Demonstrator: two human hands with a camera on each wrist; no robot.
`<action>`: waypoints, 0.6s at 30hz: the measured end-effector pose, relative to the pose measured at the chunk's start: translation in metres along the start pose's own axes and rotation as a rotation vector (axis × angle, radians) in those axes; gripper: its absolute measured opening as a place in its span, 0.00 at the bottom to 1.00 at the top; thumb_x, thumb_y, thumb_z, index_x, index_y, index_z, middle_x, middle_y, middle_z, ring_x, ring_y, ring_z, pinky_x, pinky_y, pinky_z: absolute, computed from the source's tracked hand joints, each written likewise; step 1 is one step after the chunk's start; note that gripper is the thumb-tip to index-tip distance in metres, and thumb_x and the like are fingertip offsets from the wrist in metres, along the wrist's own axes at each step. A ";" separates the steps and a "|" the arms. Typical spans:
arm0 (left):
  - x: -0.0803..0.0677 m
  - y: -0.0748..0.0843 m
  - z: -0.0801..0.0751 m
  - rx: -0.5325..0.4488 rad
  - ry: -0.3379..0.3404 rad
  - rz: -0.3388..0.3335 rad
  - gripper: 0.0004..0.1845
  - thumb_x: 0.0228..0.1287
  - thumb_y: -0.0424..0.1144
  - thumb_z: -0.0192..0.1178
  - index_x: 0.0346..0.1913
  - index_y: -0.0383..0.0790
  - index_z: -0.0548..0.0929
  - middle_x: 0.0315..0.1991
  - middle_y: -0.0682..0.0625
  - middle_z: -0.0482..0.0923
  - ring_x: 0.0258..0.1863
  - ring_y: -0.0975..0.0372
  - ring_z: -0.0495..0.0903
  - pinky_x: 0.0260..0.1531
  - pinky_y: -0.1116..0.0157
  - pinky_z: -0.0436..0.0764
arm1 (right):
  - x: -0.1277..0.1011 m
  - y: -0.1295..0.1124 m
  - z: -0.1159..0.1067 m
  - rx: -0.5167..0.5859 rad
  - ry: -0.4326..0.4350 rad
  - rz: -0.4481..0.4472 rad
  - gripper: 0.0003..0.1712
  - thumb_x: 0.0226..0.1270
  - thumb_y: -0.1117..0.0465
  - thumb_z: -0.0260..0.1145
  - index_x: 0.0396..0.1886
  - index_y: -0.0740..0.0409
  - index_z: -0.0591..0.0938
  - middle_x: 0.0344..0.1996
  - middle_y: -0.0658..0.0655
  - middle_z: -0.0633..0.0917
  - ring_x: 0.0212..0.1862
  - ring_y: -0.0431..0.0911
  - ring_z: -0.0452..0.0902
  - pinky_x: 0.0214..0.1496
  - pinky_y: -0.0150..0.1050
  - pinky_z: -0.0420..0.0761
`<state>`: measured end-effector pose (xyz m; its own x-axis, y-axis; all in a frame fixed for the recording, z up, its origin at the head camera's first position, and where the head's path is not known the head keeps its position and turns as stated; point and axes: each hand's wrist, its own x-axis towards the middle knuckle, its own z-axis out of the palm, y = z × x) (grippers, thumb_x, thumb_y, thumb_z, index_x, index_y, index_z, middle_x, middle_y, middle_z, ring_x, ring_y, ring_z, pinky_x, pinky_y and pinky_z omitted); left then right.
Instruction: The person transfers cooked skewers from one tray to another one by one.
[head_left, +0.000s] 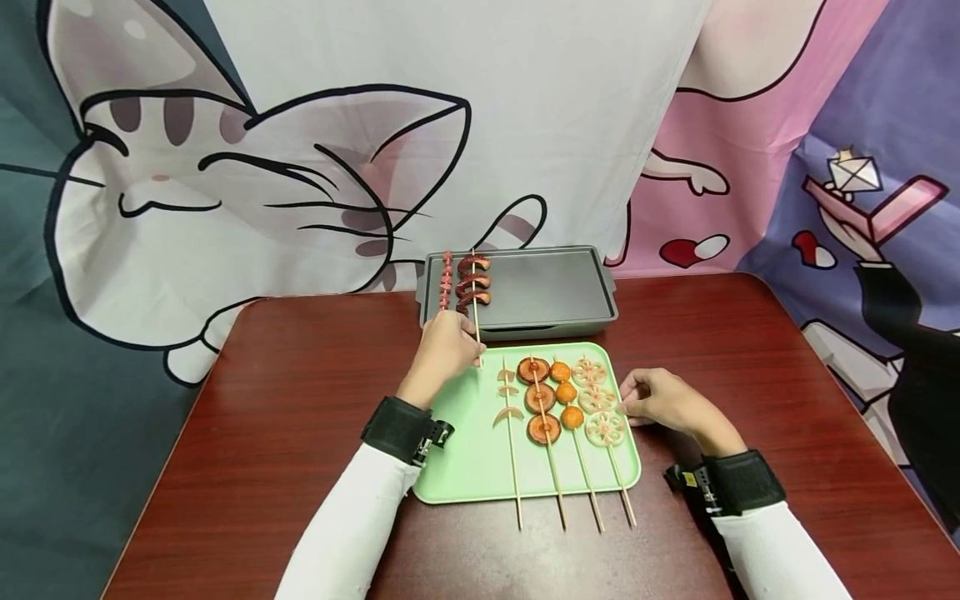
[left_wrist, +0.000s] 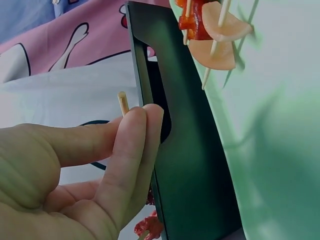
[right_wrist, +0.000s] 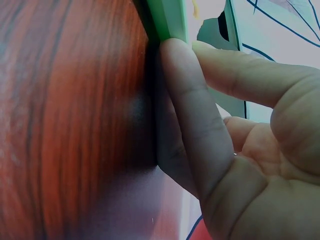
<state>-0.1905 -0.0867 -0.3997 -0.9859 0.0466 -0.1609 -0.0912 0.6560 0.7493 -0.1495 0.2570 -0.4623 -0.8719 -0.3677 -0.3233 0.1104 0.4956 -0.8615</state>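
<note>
Wooden skewer stick (left_wrist: 122,103) pinched in left hand (head_left: 444,350), over grey tray (head_left: 555,292).

A dark red wooden desk (head_left: 300,433) carries everything. On the pale green tray (head_left: 465,467) lie four skewers side by side, sticks pointing toward the near edge and jutting past it: one with thin pale crescent slices (head_left: 507,400), one with round brown-orange slices (head_left: 538,400), one with small orange balls (head_left: 566,393), and one with what look like lotus root slices (head_left: 597,400), though the view is too small to be sure. Behind the desk hangs a cloth backdrop (head_left: 225,183) printed with a large cartoon cat, pink and purple panels to its right.
</note>
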 end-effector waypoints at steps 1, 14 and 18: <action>0.000 0.000 0.000 -0.013 -0.002 -0.003 0.10 0.64 0.31 0.71 0.47 0.31 0.87 0.31 0.44 0.90 0.24 0.61 0.89 0.26 0.69 0.82 | 0.000 0.000 0.000 0.001 -0.002 -0.002 0.08 0.67 0.74 0.65 0.42 0.75 0.77 0.31 0.59 0.81 0.34 0.43 0.82 0.36 0.35 0.90; -0.003 0.000 -0.004 -0.184 -0.020 -0.048 0.16 0.65 0.30 0.70 0.53 0.30 0.83 0.36 0.41 0.89 0.34 0.50 0.91 0.32 0.68 0.85 | 0.001 0.001 -0.001 -0.008 -0.001 -0.009 0.08 0.67 0.75 0.66 0.41 0.75 0.77 0.30 0.58 0.81 0.33 0.42 0.82 0.35 0.35 0.90; -0.007 -0.001 -0.005 -0.266 -0.020 -0.045 0.16 0.65 0.29 0.69 0.55 0.30 0.83 0.37 0.40 0.89 0.35 0.48 0.91 0.32 0.67 0.85 | 0.000 0.001 0.000 -0.007 -0.005 -0.019 0.08 0.67 0.75 0.66 0.42 0.76 0.77 0.31 0.59 0.81 0.33 0.43 0.82 0.34 0.35 0.90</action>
<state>-0.1841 -0.0914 -0.3963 -0.9772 0.0381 -0.2087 -0.1716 0.4365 0.8832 -0.1493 0.2579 -0.4627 -0.8714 -0.3810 -0.3091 0.0905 0.4943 -0.8645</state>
